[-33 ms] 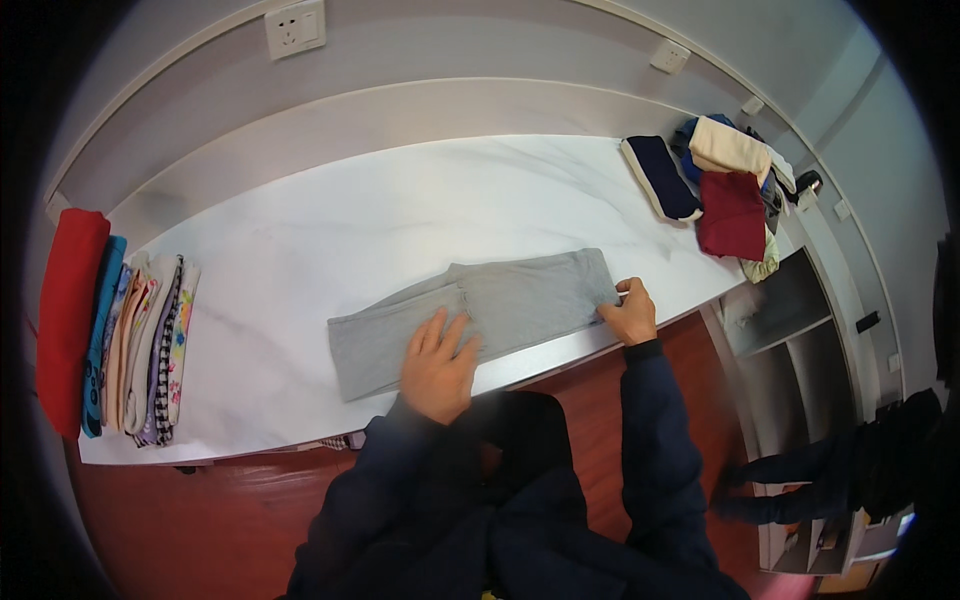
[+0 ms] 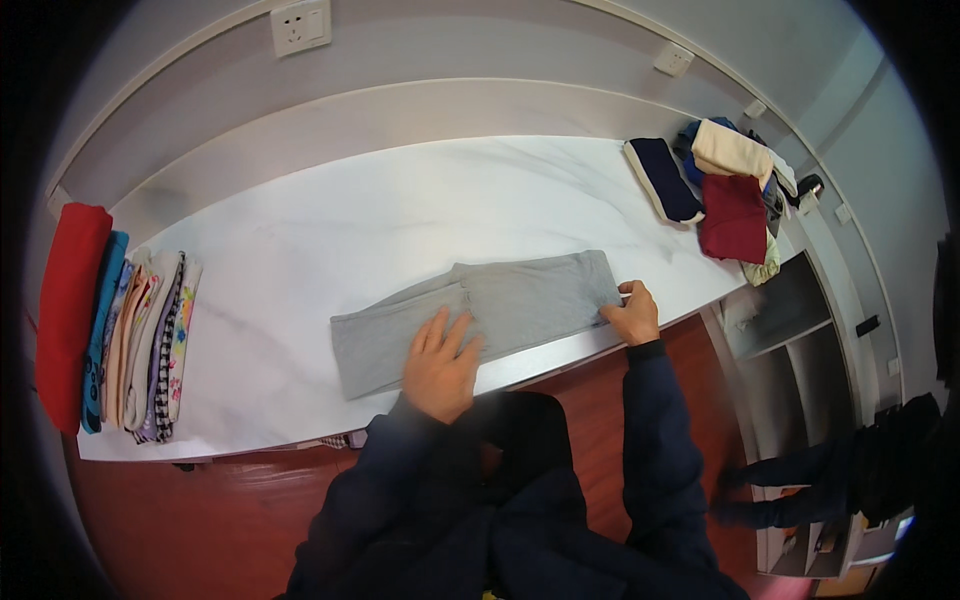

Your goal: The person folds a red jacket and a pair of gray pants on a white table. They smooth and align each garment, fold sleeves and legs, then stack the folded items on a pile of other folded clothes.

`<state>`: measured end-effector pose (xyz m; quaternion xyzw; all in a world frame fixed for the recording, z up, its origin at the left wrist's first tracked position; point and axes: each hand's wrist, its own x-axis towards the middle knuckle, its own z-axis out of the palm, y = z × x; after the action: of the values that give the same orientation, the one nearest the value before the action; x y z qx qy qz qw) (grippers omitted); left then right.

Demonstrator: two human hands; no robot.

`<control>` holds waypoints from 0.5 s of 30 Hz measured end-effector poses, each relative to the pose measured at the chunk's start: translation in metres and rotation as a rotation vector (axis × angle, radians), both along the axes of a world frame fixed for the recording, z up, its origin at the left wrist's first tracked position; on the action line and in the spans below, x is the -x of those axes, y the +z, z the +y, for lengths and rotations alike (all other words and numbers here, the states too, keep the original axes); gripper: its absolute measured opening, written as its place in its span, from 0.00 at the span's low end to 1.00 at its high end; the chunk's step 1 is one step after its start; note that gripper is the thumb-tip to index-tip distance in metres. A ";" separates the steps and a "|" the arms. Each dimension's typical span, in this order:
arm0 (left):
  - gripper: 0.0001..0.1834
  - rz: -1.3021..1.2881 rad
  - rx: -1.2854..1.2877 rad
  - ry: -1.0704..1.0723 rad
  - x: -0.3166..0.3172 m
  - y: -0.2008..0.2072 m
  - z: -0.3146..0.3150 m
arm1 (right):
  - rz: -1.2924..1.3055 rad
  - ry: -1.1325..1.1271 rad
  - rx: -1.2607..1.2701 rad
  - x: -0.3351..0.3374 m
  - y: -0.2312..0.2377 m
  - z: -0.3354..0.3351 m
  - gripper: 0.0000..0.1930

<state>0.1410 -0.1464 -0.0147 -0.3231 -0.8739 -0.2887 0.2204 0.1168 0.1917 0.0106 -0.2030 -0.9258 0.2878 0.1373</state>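
Observation:
A pair of grey trousers (image 2: 535, 290) lies folded lengthwise along the near side of the white table, its legs overlapping at the left. My left hand (image 2: 438, 368) rests on the near middle of the cloth, fingers spread and pointing away from me. At the right end, my right hand (image 2: 634, 315) has its fingers curled at the near corner, thumb and forefinger closed on the edge of the fabric. The fingertips there are partly hidden.
Folded fabrics (image 2: 150, 340) stand in a row at the table's left end beside a red cloth bundle (image 2: 72, 310). Clothes, including a maroon piece (image 2: 733, 217), are heaped at the far right. Shelving (image 2: 790, 350) stands right of the table; another person's dark-clothed legs (image 2: 810, 490) are near it.

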 end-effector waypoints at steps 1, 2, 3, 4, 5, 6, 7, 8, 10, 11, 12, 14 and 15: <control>0.17 -0.002 -0.003 0.002 0.000 -0.001 0.000 | -0.014 -0.052 0.082 0.002 0.001 0.002 0.17; 0.17 -0.004 -0.007 0.003 0.001 -0.001 0.000 | -0.011 0.025 0.158 0.003 0.003 0.004 0.16; 0.17 0.000 0.004 0.004 0.001 -0.002 0.000 | -0.046 0.055 0.261 0.003 0.007 0.005 0.16; 0.17 0.006 0.013 0.003 0.001 -0.002 0.000 | -0.093 0.042 0.364 0.004 0.013 0.005 0.15; 0.17 0.017 0.018 0.001 0.002 -0.002 0.000 | -0.053 0.053 0.442 0.002 0.018 0.003 0.11; 0.17 0.013 0.025 0.002 0.002 -0.003 0.000 | -0.005 0.064 0.522 0.001 0.023 -0.002 0.11; 0.17 0.013 0.027 0.000 0.002 -0.003 0.001 | 0.049 0.062 0.608 -0.001 0.029 -0.009 0.10; 0.17 0.012 0.024 0.000 0.001 -0.004 0.001 | 0.102 0.059 0.694 -0.003 0.034 -0.018 0.10; 0.17 0.016 0.037 0.005 0.000 -0.004 0.002 | 0.192 0.157 0.724 -0.005 0.047 -0.037 0.09; 0.17 0.018 0.042 0.009 0.000 -0.004 0.003 | 0.234 0.188 0.736 -0.006 0.053 -0.049 0.09; 0.18 0.009 0.026 0.003 0.000 -0.003 0.003 | 0.274 0.250 0.745 -0.007 0.060 -0.060 0.09; 0.18 -0.005 -0.017 -0.007 -0.001 -0.001 0.003 | 0.341 0.337 0.750 -0.009 0.073 -0.085 0.08; 0.18 -0.030 -0.036 -0.006 -0.002 0.000 0.002 | 0.359 0.357 0.734 -0.009 0.079 -0.098 0.07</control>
<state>0.1430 -0.1446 -0.0146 -0.3174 -0.8708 -0.3097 0.2120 0.1255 0.0935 0.0897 -0.0218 -0.7443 0.6473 0.1629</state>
